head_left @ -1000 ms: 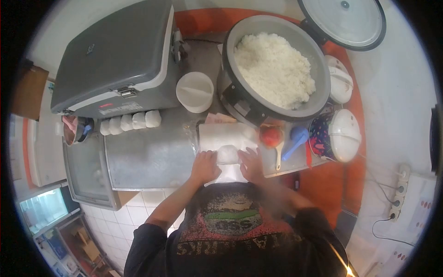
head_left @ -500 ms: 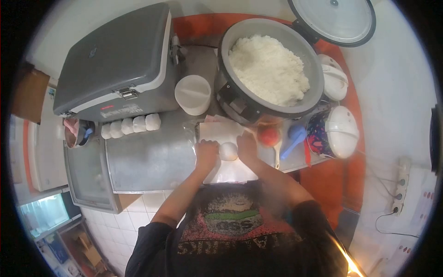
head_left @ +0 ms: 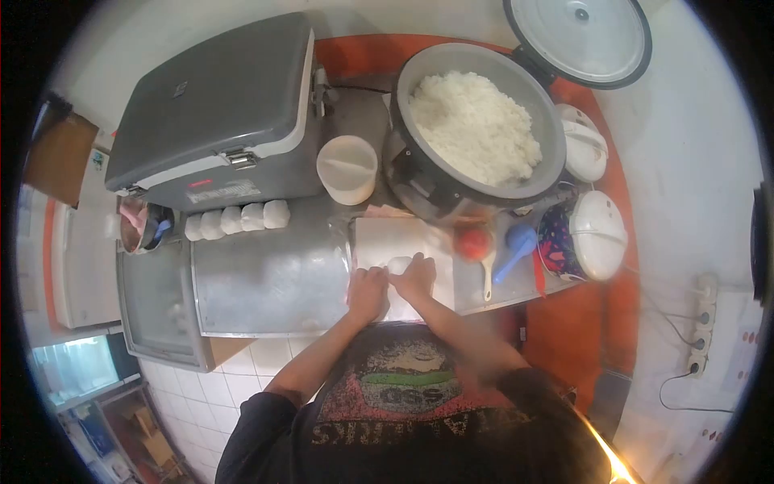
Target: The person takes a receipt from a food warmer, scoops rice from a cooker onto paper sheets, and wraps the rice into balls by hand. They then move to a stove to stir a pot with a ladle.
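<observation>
Steel counter | left hand, right hand — fingers cupping rice ball | cooler label illegible

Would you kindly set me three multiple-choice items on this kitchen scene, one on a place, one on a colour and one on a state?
1. Where is the white lump? A in the rice pot; B on the white sheet; C on the floor.
2. What colour is the scoop right of the sheet? A green; B blue; C yellow.
3. How is the rice pot? A lidded; B empty; C open, full of rice.
Answers: B, the left hand and right hand cup it on the sheet; B, it is plainly blue; C, its lid stands swung back.
</observation>
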Motion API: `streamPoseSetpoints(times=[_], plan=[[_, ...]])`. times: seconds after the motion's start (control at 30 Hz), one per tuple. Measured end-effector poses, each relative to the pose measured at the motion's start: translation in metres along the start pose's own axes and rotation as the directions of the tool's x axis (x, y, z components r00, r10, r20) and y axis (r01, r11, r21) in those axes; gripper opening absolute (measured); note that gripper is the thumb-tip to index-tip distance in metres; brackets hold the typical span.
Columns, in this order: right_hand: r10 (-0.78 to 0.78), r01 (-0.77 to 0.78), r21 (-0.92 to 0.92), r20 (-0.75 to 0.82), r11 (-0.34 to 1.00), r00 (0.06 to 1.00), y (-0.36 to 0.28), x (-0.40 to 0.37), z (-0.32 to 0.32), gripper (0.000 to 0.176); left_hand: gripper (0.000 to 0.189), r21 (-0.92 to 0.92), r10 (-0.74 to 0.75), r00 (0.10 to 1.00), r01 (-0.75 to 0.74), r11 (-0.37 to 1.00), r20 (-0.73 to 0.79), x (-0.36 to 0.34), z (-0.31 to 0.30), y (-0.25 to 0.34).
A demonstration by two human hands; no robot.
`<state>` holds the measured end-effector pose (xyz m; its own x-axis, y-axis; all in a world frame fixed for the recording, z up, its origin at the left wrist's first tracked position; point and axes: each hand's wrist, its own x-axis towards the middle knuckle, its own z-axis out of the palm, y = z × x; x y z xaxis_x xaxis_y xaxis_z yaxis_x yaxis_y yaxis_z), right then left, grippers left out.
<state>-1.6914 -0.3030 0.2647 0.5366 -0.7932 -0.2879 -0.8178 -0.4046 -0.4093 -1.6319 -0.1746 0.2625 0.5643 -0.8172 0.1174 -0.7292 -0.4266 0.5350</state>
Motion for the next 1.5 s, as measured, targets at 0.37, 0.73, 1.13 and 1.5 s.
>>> streamPoseSetpoints(times=[0.37, 0.73, 1.13, 1.5], plan=[[-0.235, 0.15, 0.737, 0.012, 0.659, 0.972, -0.011, -0.014, -0.042, 0.086, 0.035, -0.688, -0.291, 0.946, 0.306, 0.658, 0.142, -0.008, 0.012, -0.01], [-0.126, -0.3, 0.81, 0.413, 0.504, 0.902, -0.031, 0.01, -0.055, 0.074, 0.046, -0.72, -0.357, 0.915, 0.375, 0.583, 0.188, 0.002, 0.011, -0.02], [-0.073, -0.241, 0.914, 0.279, 0.325, 0.958, -0.041, 0.021, -0.061, 0.058, 0.052, -0.958, -0.732, 0.628, 0.079, -0.276, 0.263, 0.044, -0.043, -0.061], [0.379, -0.189, 0.556, -0.247, 0.809, 0.892, 0.216, 0.051, -0.092, 0.032, 0.046, -0.986, -0.969, 0.248, 0.166, 0.035, 0.008, 0.102, -0.001, -0.197]])
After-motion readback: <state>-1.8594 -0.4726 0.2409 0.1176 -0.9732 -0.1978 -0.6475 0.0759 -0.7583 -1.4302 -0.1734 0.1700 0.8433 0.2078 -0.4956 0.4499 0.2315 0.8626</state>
